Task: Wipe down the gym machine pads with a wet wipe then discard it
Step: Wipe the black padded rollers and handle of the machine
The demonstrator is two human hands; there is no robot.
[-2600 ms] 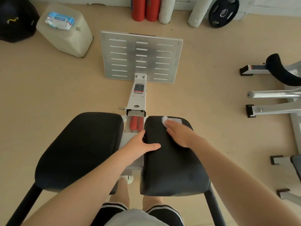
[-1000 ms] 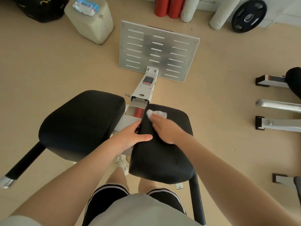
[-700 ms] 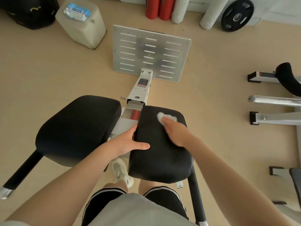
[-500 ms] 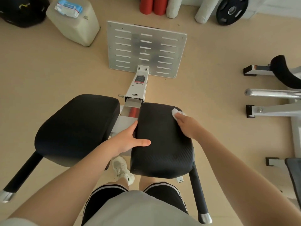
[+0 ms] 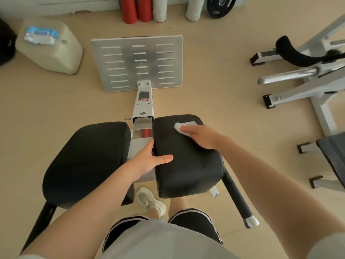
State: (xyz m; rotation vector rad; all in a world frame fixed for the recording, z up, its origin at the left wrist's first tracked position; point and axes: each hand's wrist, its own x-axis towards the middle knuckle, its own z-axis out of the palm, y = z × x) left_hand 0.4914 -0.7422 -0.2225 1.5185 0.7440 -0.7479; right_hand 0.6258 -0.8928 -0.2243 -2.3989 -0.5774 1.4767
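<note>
The right hand (image 5: 202,136) presses a white wipe (image 5: 183,127) flat against the far end of the right pad (image 5: 188,161), fingers laid over the wipe and pinning it to the black surface. The left hand (image 5: 149,159) grips the inner edge of the same pad, thumb lying on top and fingers curled down into the gap beside it. The left pad (image 5: 87,161) sits just beside the right pad, across that gap, with nothing on it. Beyond the right pad, a white bar (image 5: 143,104) runs to a slotted metal plate (image 5: 138,62) on the floor. Far left of that plate, a pack of wipes (image 5: 41,35) lies on a pale jug (image 5: 54,53).
</note>
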